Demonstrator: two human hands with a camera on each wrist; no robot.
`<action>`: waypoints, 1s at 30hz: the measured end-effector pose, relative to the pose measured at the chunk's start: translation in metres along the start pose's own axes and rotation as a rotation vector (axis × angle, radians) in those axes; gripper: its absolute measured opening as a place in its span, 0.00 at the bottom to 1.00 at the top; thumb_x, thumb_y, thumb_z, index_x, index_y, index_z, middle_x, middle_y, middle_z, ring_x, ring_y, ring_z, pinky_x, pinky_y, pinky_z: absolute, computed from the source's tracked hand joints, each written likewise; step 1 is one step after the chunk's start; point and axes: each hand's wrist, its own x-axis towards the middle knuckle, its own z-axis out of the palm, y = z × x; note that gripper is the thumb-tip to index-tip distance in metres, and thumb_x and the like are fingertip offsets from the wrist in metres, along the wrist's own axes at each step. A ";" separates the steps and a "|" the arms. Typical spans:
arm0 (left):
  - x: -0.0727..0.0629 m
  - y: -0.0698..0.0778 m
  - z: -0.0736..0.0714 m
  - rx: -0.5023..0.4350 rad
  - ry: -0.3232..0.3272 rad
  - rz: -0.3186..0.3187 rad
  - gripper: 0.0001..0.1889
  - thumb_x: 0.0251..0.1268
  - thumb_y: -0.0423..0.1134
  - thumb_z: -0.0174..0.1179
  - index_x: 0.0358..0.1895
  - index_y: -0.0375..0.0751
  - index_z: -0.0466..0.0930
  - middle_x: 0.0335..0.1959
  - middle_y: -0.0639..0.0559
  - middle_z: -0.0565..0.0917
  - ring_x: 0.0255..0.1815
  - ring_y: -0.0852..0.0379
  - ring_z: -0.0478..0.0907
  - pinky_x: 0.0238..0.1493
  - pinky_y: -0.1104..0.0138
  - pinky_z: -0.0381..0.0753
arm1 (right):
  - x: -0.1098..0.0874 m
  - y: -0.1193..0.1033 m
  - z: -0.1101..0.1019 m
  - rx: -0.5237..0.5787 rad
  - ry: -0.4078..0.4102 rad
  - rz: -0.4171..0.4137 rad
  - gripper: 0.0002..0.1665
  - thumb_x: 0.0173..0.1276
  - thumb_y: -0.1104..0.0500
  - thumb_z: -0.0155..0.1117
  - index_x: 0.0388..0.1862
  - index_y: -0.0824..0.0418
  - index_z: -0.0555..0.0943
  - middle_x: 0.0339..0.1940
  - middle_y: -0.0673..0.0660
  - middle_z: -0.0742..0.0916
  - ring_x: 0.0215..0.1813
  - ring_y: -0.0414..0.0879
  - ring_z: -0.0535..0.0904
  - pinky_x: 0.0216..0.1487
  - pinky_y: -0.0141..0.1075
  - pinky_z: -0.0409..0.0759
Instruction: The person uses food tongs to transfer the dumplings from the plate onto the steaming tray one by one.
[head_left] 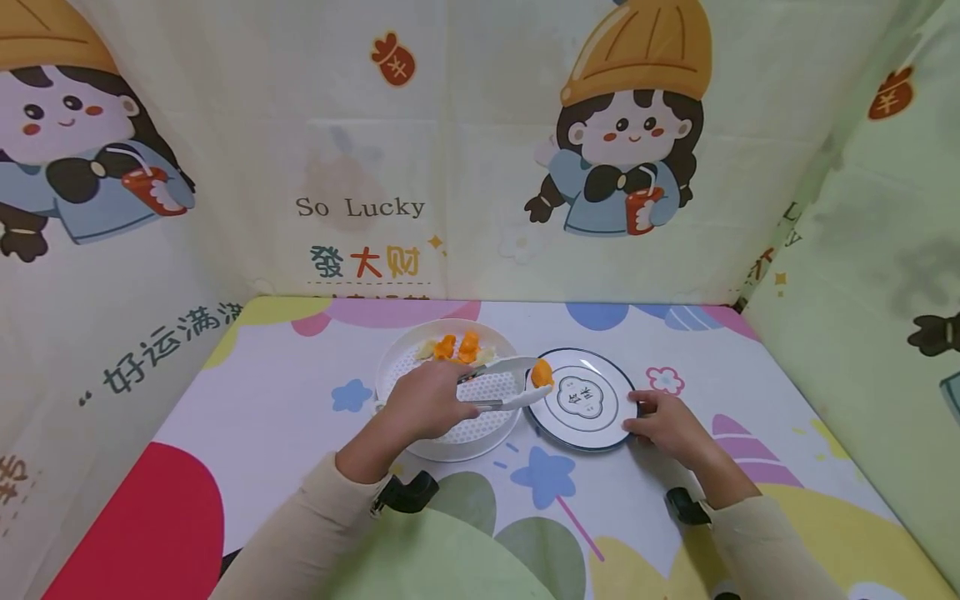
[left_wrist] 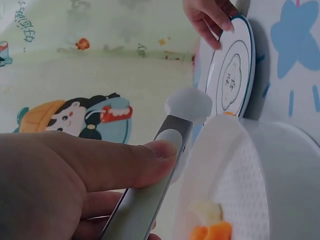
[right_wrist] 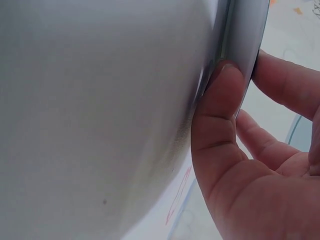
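My left hand [head_left: 427, 400] grips kitchen tongs [head_left: 513, 365] with metal arms and pale tips. Between those tips sits an orange food chunk [head_left: 542, 373], over the left part of a white plate [head_left: 609, 427] with a dark rim line and a printed centre. In the left wrist view, the thumb presses along the tongs' handle [left_wrist: 145, 200]. My right hand [head_left: 670, 427] pinches the plate's right rim, thumb on one side and fingers on the other, as the right wrist view shows close up. Below my left hand stands a round white basket [head_left: 487, 429] with a perforated bottom.
Several orange chunks [head_left: 468, 345] and pale pieces [head_left: 426, 349] lie at the basket's far side. The plate stands just right of the basket on a colourful printed tablecloth [head_left: 285, 408]. Cartoon-printed curtains [head_left: 480, 167] enclose the table at the back and both sides.
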 end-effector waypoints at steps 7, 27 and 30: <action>0.005 0.014 0.002 0.029 -0.007 0.022 0.27 0.54 0.47 0.75 0.58 0.41 0.82 0.35 0.52 0.82 0.36 0.53 0.74 0.31 0.63 0.77 | 0.002 0.001 0.001 0.017 -0.004 0.015 0.35 0.67 0.63 0.69 0.68 0.74 0.69 0.52 0.69 0.78 0.41 0.51 0.77 0.40 0.37 0.80; 0.019 0.034 0.010 0.105 0.014 0.010 0.21 0.56 0.47 0.74 0.48 0.39 0.83 0.23 0.51 0.75 0.27 0.54 0.73 0.24 0.66 0.73 | 0.001 -0.001 0.002 0.028 0.000 0.021 0.35 0.67 0.63 0.69 0.68 0.74 0.69 0.53 0.70 0.77 0.44 0.54 0.77 0.41 0.36 0.81; 0.020 0.035 0.011 0.110 0.016 0.006 0.20 0.56 0.47 0.74 0.47 0.39 0.83 0.23 0.51 0.75 0.27 0.54 0.73 0.24 0.67 0.73 | 0.000 -0.002 0.001 0.028 0.001 0.018 0.35 0.67 0.63 0.69 0.68 0.74 0.69 0.53 0.70 0.77 0.44 0.54 0.77 0.41 0.36 0.81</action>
